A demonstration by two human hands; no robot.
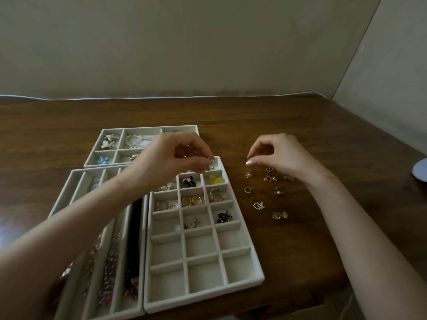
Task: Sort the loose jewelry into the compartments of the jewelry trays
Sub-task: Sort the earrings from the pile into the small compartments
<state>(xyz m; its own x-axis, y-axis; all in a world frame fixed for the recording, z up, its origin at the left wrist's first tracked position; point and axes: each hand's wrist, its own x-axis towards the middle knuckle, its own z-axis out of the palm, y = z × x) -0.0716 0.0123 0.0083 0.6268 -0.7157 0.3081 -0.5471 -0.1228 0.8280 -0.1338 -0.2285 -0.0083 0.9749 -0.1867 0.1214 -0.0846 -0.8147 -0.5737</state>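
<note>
1. Necklaces [108, 269] fill the long-slot tray [65, 196] at the near left. It plays no part in this step, so leave it alone.
2. Next comes the grid tray [201, 248]. Earrings sit in its far cells, and its near rows are bare.
3. Over that tray's far right corner cell is the left hand [178, 155], fingers curled and tips pressed together. Whether a small piece sits between them I cannot tell. If one does, lowering the tips inside the cell walls before letting go should stop it bouncing in with the yellow piece [216, 180] one cell nearer.
4. The right hand [277, 155] hovers above the far edge of the loose jewelry [269, 179], thumb and forefinger pinched. Whether they hold anything is too small to see.
5. That jewelry lies scattered on the counter [300, 239], just right of the grid tray. Taking matching pieces together would probably keep each pair in one cell.
</note>
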